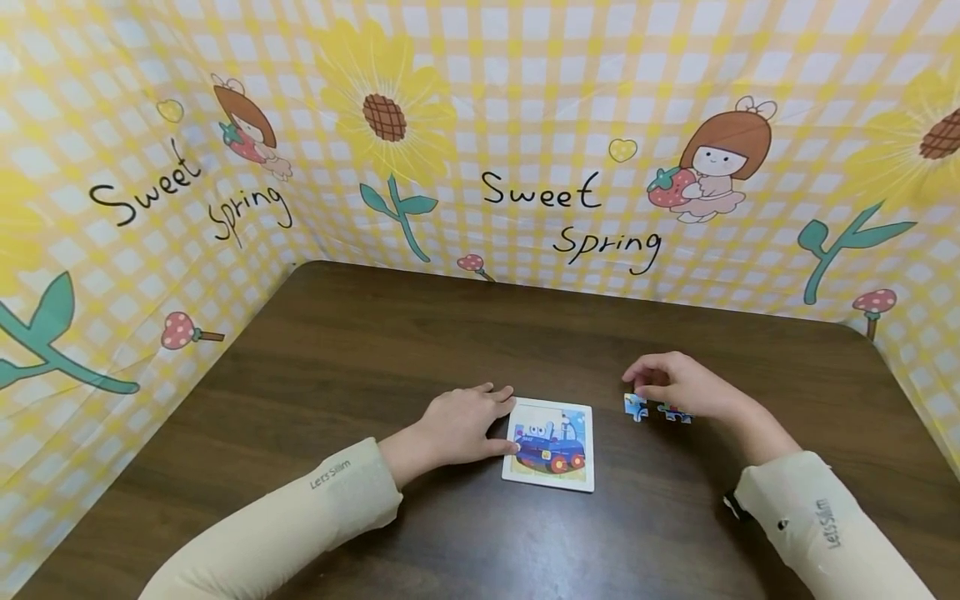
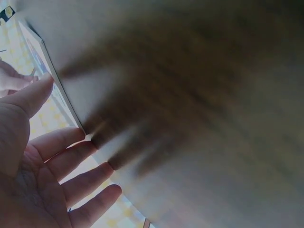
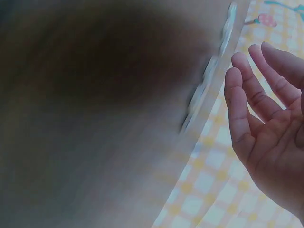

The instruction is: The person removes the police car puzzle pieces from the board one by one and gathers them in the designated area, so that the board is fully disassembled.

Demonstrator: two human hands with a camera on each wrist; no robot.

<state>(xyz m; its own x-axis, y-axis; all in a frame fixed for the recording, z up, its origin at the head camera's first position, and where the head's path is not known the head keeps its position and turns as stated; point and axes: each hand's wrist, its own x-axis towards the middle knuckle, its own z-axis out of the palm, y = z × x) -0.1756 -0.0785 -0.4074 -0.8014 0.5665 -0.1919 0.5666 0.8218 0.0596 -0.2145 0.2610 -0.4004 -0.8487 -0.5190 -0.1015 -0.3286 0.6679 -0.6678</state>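
A square jigsaw puzzle [image 1: 551,458] with a blue cartoon car lies on the table inside a white frame. Its upper left part shows a pale, plain patch. My left hand [image 1: 465,425] rests at the frame's left side, thumb and forefinger touching it, fingers spread. To the right of the puzzle are loose jigsaw pieces: a light blue one [image 1: 635,406] and a darker group [image 1: 677,412] partly hidden by my right hand [image 1: 678,385]. That hand hovers just above them with softly bent fingers. Nothing is between its fingers [image 3: 239,102] in the right wrist view.
The dark brown wooden table [image 1: 360,350] has rounded far corners. A yellow checked cloth [image 1: 525,108] with flowers and printed words stands as a wall behind it and along the left side.
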